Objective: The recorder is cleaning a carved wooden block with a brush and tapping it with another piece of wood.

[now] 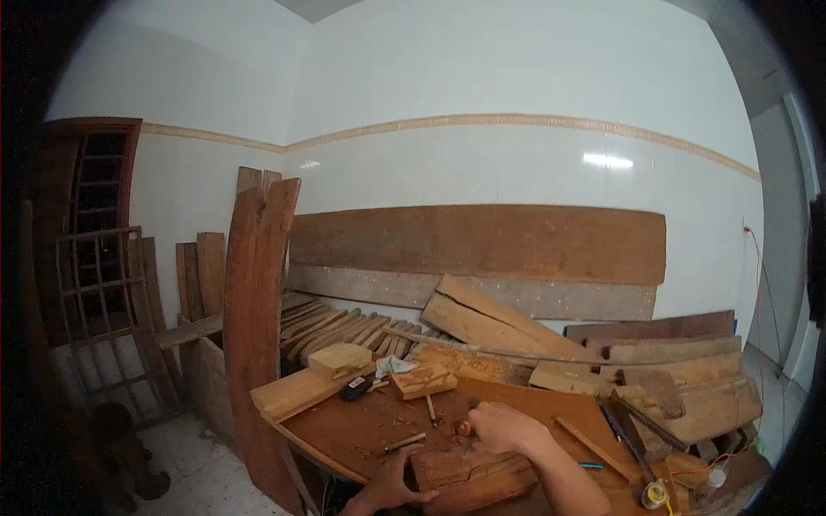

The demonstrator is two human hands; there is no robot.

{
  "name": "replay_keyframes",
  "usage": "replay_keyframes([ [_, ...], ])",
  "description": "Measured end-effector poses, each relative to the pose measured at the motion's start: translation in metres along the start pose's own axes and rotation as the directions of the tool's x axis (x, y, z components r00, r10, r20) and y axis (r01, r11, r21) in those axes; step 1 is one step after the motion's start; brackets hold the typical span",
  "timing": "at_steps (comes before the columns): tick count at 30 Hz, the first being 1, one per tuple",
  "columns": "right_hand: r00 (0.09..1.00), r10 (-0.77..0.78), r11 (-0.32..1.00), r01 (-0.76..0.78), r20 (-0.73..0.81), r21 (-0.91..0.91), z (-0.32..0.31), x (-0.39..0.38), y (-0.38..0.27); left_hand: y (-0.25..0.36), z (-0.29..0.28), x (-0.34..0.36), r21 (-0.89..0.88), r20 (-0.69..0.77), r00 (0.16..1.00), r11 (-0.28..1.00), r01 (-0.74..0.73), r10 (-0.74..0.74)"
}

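My left hand (394, 482) grips the left end of a reddish-brown wooden block (477, 482) lying along the front of the wooden bench (331, 426). Just above the block, my right hand (495, 421) is closed around a tool with a round orange-brown wooden end (464, 428); the rest of that tool is hidden. A slim chisel-like tool (404, 442) lies left of it among shavings. Behind are a wooden mallet (422, 379), a black object (354, 390) and a pale cloth (385, 367). A cyan pencil-like stick (590, 465) lies right of my forearm.
A tall upright plank (258, 327) stands at the bench's left. Stacked boards (680, 404) crowd the back and right. A long dark tool (615, 421), a narrow strip (594, 447) and a yellow round object (654, 494) lie at right. A metal grille (99, 284) leans at far left.
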State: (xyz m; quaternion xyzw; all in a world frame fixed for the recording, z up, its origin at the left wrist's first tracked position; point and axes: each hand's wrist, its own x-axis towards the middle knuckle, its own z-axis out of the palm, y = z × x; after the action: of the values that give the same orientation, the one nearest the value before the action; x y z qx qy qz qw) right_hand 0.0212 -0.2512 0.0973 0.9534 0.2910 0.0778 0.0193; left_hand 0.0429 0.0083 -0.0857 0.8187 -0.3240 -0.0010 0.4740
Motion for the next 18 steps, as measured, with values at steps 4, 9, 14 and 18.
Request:
replay_keyframes([
  [4,0.973,-0.226,0.944,0.205,0.052,0.259,-0.003,-0.005,-0.010,0.019,-0.001,-0.011,0.026,-0.048,0.999,0.999,0.018,-0.017],
  [9,0.947,-0.226,0.593,-0.053,0.229,0.803,-0.004,0.006,0.019,0.021,-0.010,-0.010,0.014,-0.005,0.997,0.996,-0.083,0.083],
  [14,0.998,-0.020,0.812,-0.020,0.062,0.584,-0.003,-0.001,0.015,0.020,-0.010,-0.010,0.032,0.069,0.997,0.999,-0.038,0.036],
  [18,0.995,-0.079,0.962,0.094,-0.069,0.258,0.017,-0.003,-0.013,0.024,-0.006,-0.009,-0.035,0.003,0.997,0.997,-0.072,0.073],
])
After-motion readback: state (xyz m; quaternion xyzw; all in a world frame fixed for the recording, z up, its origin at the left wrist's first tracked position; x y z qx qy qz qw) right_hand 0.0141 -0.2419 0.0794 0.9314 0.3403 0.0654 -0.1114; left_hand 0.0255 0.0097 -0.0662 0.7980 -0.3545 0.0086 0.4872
